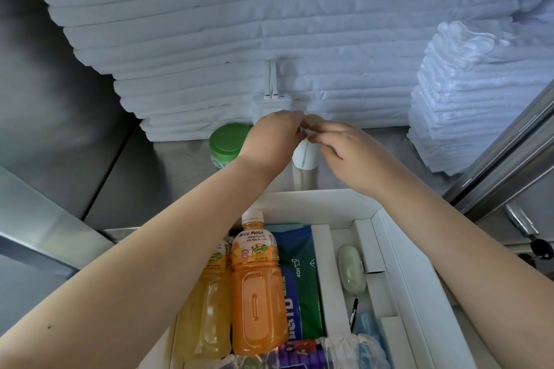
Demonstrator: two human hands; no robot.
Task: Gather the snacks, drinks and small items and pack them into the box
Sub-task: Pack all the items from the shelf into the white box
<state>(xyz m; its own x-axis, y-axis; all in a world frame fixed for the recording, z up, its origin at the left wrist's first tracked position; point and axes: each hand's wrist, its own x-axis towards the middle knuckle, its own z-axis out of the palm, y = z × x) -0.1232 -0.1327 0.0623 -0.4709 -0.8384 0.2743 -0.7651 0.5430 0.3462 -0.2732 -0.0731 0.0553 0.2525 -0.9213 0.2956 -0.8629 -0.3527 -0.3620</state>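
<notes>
Box (398, 237) below both grips, bottles (257, 293) side by side to save room. Beyond it, over the steel surface (377, 162), left grip (275, 135) and right grip (338, 147) meet, fingertips pinching a small white item (305, 157), probably readying it for packing. Green-lidded jar (227, 144) just left of them; towels (209, 39) behind.

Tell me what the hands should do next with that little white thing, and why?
Probably lift the small white item off the steel shelf and bring it down into the box. The left hand and right hand both pinch its top, and the open box just below holds an orange juice bottle.
</notes>
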